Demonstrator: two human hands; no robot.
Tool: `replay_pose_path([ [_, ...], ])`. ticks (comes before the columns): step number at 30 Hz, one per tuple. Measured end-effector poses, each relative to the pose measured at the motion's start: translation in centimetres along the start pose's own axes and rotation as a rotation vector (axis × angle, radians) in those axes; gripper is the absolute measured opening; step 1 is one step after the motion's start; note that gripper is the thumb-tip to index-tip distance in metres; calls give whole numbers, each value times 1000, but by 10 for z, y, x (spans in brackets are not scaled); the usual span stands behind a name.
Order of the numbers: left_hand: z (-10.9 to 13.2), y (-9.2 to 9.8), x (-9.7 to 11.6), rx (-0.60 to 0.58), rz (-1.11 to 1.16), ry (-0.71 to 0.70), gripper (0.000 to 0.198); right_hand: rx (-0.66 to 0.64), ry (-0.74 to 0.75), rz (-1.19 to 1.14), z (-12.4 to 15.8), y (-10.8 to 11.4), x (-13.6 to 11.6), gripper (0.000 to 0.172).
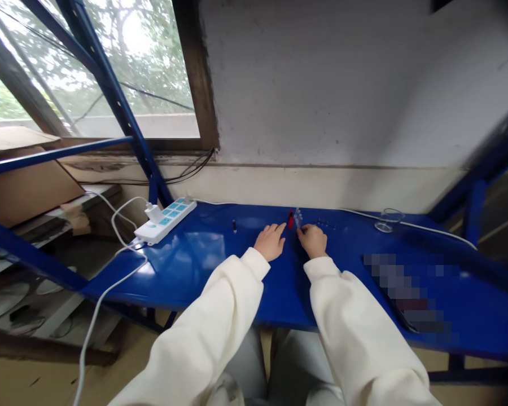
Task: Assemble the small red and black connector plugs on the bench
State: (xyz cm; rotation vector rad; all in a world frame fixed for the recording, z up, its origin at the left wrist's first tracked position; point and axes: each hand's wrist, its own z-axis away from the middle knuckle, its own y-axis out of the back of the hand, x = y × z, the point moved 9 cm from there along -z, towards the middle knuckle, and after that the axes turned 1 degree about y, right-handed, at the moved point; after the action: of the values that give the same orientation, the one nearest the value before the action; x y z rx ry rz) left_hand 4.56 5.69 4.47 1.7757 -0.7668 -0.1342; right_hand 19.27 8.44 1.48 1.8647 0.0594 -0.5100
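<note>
Both my hands rest on a glossy blue table (220, 265), in cream sleeves. My left hand (270, 241) lies palm down with fingers stretched toward a small red object (290, 219). My right hand (312, 239) has its fingers curled, the fingertips touching a small clear, studded plastic piece (297, 218) beside the red object. Whether the right hand actually grips that piece is too small to tell. A few tiny dark parts (324, 223) lie just right of it.
A white power strip (166, 219) with a plug and white cable sits at the table's left rear. A small dark part (234, 226) lies mid-table. A clear glass dish (388, 220) stands at the right rear. Blue shelf struts, a window and cardboard are to the left.
</note>
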Motion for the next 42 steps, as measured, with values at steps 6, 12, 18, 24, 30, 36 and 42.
replay_pose_path([
  [6,-25,-22,9,-13,-132,51,51,-4,7,-10,-6,-7,1,27],
  [12,-38,-17,8,74,-124,70,30,-3,-13,-41,-9,-10,5,26],
  [18,-35,-1,-10,170,94,97,10,17,-20,-72,-11,-12,5,24],
  [24,-8,13,-48,406,513,217,9,16,-11,-92,-12,-13,5,21],
  [30,10,18,-71,532,758,349,8,23,167,-92,-1,-3,-21,16],
  [36,9,18,-72,516,824,337,9,-12,433,-96,18,1,-57,14],
  [42,7,7,-72,451,849,355,10,-14,473,-92,21,2,-60,14],
])
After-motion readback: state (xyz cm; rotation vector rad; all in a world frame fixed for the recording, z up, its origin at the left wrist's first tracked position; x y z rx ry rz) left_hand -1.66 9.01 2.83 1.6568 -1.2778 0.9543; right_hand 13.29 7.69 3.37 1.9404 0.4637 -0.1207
